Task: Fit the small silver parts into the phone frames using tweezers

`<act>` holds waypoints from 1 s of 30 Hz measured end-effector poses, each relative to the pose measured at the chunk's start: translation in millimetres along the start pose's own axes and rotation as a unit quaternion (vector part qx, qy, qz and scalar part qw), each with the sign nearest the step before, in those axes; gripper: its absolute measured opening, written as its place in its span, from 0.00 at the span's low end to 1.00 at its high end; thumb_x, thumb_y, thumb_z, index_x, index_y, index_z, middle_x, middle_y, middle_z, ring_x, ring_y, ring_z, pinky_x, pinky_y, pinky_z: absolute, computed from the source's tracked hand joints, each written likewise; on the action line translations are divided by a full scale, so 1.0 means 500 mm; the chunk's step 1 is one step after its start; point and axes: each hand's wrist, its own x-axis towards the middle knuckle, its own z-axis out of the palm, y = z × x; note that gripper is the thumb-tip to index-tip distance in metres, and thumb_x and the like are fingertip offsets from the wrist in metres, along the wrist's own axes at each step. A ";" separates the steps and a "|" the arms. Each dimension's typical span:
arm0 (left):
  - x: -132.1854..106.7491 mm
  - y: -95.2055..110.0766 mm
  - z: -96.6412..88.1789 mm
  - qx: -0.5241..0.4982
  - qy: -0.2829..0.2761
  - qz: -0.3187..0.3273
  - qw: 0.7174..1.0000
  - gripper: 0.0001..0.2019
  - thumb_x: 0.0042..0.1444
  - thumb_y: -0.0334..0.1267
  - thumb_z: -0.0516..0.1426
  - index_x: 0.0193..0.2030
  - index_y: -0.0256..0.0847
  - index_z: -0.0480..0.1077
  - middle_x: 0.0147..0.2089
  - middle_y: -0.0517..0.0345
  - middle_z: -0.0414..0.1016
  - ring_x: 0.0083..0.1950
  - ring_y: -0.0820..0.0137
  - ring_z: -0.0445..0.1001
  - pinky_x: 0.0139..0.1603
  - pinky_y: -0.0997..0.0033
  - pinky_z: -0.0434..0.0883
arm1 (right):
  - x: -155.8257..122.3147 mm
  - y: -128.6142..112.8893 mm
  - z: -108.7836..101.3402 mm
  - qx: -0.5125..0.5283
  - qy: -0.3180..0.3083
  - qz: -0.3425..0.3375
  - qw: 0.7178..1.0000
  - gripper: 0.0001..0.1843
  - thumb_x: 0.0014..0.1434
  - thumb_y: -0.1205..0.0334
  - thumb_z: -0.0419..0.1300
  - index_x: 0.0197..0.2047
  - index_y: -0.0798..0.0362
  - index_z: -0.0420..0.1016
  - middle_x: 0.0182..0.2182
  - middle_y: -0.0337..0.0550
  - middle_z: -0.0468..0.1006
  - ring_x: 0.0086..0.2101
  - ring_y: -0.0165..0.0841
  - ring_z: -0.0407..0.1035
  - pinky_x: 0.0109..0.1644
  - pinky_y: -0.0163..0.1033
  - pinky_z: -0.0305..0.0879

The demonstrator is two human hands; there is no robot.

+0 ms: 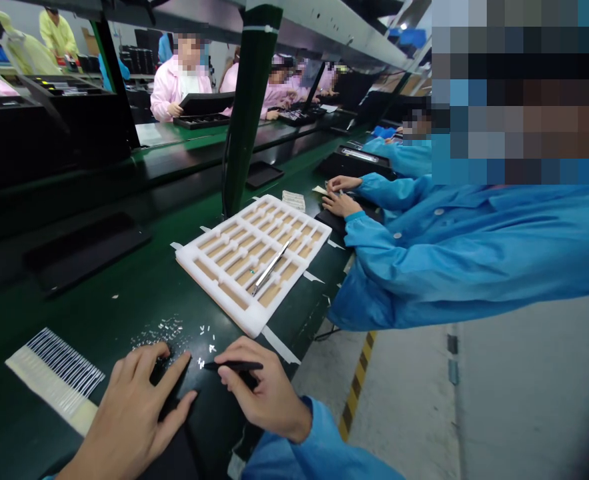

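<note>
I judge the black pen-like tool (239, 366) light and stiff, slim enough to roll if pinched loosely; its middle looks like the safe place to hold it. My right hand (270, 395) has it there, thumb and fingers closed around the shaft like a writing grip. The small white pieces (201, 364) at its tip should weigh almost nothing; I expect them to skid on the smooth green surface (89, 317) at a nudge, and I would take each by its narrow sides, lightly, in case it bends or snaps.

The tool is dark and matte, lying nearly level across my view, near the close edge of the surface and just short of the nearest corner of the white foam tray (255, 324). Its tip narrows beside the pieces; from here I cannot tell whether it touches them. The pieces are short, bright slivers, a few set apart, more in a dense scatter farther from that edge.

My left hand (137, 400) is spread, fingers bent and released, with nothing visible in them; I cannot tell whether the fingertips press down. Left of it lies a pale sheet (49, 377) with rows of thin white strips.
</note>
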 end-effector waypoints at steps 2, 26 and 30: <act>0.000 0.000 -0.001 -0.003 0.002 -0.001 1.000 0.19 0.69 0.46 0.61 0.64 0.47 0.74 0.56 0.45 0.71 0.54 0.53 0.71 0.48 0.55 0.71 | 0.000 -0.001 0.000 -0.001 -0.006 -0.005 1.000 0.09 0.69 0.66 0.65 0.48 0.52 0.87 0.40 0.49 0.82 0.35 0.37 0.80 0.33 0.37 0.78; 0.001 0.000 -0.003 -0.002 -0.002 -0.007 1.000 0.19 0.69 0.46 0.61 0.64 0.47 0.73 0.56 0.45 0.71 0.54 0.53 0.71 0.49 0.55 0.71 | -0.002 -0.004 -0.002 -0.036 -0.004 -0.043 0.998 0.10 0.69 0.68 0.64 0.49 0.51 0.87 0.40 0.49 0.84 0.38 0.38 0.81 0.44 0.42 0.81; 0.002 0.001 -0.006 0.000 0.000 0.002 1.000 0.19 0.69 0.45 0.61 0.64 0.45 0.73 0.55 0.44 0.70 0.53 0.53 0.71 0.47 0.55 0.71 | -0.001 -0.004 -0.001 -0.033 -0.009 -0.031 0.999 0.10 0.69 0.68 0.64 0.49 0.51 0.87 0.41 0.49 0.83 0.37 0.38 0.81 0.44 0.42 0.81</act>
